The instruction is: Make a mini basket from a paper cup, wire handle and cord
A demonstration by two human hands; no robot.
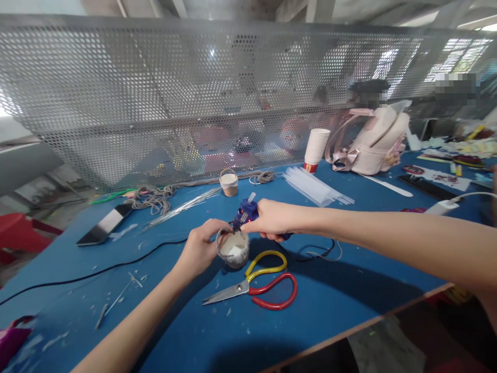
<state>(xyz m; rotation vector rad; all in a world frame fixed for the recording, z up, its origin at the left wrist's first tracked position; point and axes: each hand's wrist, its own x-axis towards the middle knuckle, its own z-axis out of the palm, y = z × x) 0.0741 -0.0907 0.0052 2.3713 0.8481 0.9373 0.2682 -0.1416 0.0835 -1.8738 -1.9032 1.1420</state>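
Note:
My right hand (272, 220) grips a blue hot glue gun (246, 211), with a pale glue stick poking out of its back end. Its nozzle points down at the rim of a small cord-wrapped basket (234, 254), which has a white inside and a twisted cord handle. On the basket's left side, my left hand (204, 242) is closed around the rim and handle; some of its fingertips are hidden behind the handle. Just in front of the basket lie scissors (248, 285) with one yellow and one red handle loop, blades pointing left.
A finished-looking small basket (229, 185), grey cord (153, 198), thin clear sticks (182, 207) and white strips (312, 186) lie farther back. Paper cups (317, 149) and a pink backpack (378, 142) stand by the perforated screen. A phone (104, 225) and black cable (97, 272) are left.

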